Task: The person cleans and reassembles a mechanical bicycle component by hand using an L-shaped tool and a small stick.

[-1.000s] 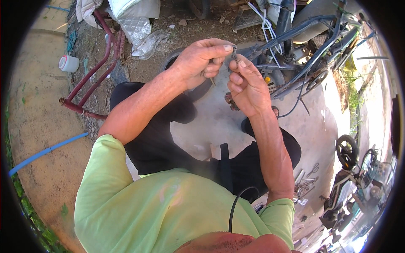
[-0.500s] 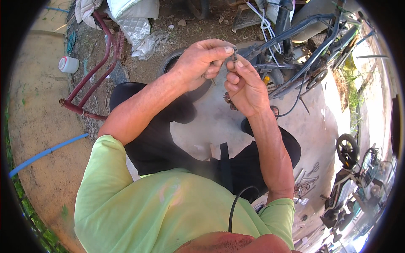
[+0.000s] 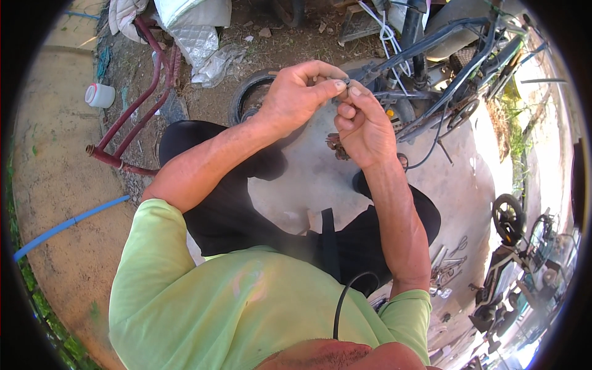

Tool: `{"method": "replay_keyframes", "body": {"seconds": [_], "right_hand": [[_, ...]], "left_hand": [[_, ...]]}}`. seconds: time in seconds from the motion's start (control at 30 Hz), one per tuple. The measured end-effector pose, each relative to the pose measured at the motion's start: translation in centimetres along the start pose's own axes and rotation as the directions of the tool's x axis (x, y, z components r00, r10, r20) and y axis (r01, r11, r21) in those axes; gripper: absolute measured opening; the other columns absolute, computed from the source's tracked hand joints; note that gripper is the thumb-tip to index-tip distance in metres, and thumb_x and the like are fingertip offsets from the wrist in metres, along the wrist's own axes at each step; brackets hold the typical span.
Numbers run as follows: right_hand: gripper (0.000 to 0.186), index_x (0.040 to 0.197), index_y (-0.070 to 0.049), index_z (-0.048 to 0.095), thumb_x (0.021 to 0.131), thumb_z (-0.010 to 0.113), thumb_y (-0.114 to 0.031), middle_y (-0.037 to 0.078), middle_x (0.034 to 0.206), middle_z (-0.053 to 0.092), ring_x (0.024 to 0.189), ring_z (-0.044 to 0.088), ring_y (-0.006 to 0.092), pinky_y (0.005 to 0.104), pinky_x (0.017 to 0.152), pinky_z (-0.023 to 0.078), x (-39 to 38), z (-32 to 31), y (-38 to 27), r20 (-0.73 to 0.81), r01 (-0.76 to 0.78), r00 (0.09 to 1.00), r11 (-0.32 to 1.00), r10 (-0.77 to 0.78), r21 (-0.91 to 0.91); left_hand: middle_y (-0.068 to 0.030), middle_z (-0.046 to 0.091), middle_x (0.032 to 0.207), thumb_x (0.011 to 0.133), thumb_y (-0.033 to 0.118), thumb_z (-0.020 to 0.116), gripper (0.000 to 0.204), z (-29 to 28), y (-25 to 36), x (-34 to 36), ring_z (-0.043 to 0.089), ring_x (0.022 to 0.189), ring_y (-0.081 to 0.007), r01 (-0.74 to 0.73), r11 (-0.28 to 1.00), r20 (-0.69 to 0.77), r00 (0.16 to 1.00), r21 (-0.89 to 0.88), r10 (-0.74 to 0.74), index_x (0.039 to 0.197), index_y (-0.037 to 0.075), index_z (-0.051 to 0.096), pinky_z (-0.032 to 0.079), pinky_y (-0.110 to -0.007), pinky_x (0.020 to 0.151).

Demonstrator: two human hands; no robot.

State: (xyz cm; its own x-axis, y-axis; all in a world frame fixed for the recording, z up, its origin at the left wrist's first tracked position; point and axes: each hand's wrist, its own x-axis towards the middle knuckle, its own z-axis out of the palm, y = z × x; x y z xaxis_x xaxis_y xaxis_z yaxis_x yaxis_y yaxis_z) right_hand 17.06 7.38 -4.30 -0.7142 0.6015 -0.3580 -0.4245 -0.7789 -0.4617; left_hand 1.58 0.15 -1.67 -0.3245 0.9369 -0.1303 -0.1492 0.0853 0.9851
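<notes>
Concrete floor (image 3: 308, 179) below, dark bicycle frame (image 3: 431, 55) close ahead, maroon tube frame (image 3: 132, 117) off left, blue hose (image 3: 68, 223) beside it, white jar (image 3: 100, 95) beyond. Left hand (image 3: 296, 95) and right hand (image 3: 364, 123) raised together over the knees, fingertips touching, pinching one tiny dark part (image 3: 345, 81), mostly hidden by fingers.

An outdoor yard with bare dirt and a pale concrete slab (image 3: 320, 179). A dark red metal tube frame (image 3: 132, 117) lies on the dirt at upper left, with a small white pot (image 3: 100, 95) just left of it. A blue hose (image 3: 68, 223) crosses the ground at left. Crumpled silvery sheeting (image 3: 197, 37) sits at the top. A dark bicycle frame (image 3: 444, 55) with white cables fills the upper right. Loose tools (image 3: 447, 262) lie on the slab at right, near a small black wheel (image 3: 509, 217).
</notes>
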Motion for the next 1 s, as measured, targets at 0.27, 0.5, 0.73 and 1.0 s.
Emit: {"method": "replay_keyframes", "body": {"seconds": [0.27, 0.5, 0.73, 1.0], "right_hand": [[0.009, 0.104, -0.003, 0.065, 0.1, 0.064, -0.011, 0.0, 0.089, 0.059, 0.068, 0.046, 0.0058, 0.0205, 0.055, 0.035, -0.2, -0.4, -1.0, 0.014, -0.08, 0.997, 0.995, 0.081, -0.067], [0.013, 0.107, -0.005, 0.062, 0.1, 0.062, -0.016, 0.001, 0.094, 0.061, 0.069, 0.044, 0.0069, 0.0215, 0.057, 0.036, -0.6, -0.4, -1.7, 0.045, -0.151, 0.986, 0.976, 0.16, -0.157], [0.052, 0.144, 0.013, 0.043, 0.095, 0.04, -0.001, 0.025, 0.129, 0.064, 0.112, 0.064, 0.0287, 0.0367, 0.088, 0.052, -1.4, 0.8, -2.7, 0.051, -0.128, 0.99, 0.988, 0.133, -0.082], [0.051, 0.149, 0.015, 0.037, 0.1, 0.041, 0.0, 0.028, 0.133, 0.061, 0.108, 0.068, 0.0282, 0.0338, 0.085, 0.057, -1.5, 0.6, -2.2, -0.014, -0.067, 0.998, 0.958, 0.066, -0.28]], "left_hand": [[0.0041, 0.061, 0.076, 0.094, 0.011, 0.073, 0.023, -0.8, 1.9, 0.0, 0.052, 0.069, -0.004, -0.212, 0.824, 0.151, 0.976, 0.526, 0.155, 0.117, 0.006, 0.074, 0.045, -0.025, 0.061], [0.0016, 0.066, 0.08, 0.094, 0.011, 0.073, 0.024, -1.8, 1.9, 0.1, 0.055, 0.071, -0.0049, -0.375, 0.757, 0.287, 0.923, 0.535, 0.255, 0.117, 0.004, 0.072, 0.046, -0.026, 0.062], [0.0033, 0.061, 0.074, 0.096, 0.014, 0.072, 0.021, -2.0, 2.9, -0.3, 0.052, 0.067, -0.0034, -0.216, 0.833, 0.148, 0.976, 0.509, 0.162, 0.115, 0.004, 0.073, 0.044, -0.024, 0.059], [0.0041, 0.059, 0.071, 0.096, 0.014, 0.072, 0.02, -2.0, 2.4, -0.4, 0.05, 0.065, -0.0032, -0.261, 0.828, 0.2, 0.962, 0.496, 0.184, 0.114, 0.005, 0.073, 0.043, -0.023, 0.058]]}}
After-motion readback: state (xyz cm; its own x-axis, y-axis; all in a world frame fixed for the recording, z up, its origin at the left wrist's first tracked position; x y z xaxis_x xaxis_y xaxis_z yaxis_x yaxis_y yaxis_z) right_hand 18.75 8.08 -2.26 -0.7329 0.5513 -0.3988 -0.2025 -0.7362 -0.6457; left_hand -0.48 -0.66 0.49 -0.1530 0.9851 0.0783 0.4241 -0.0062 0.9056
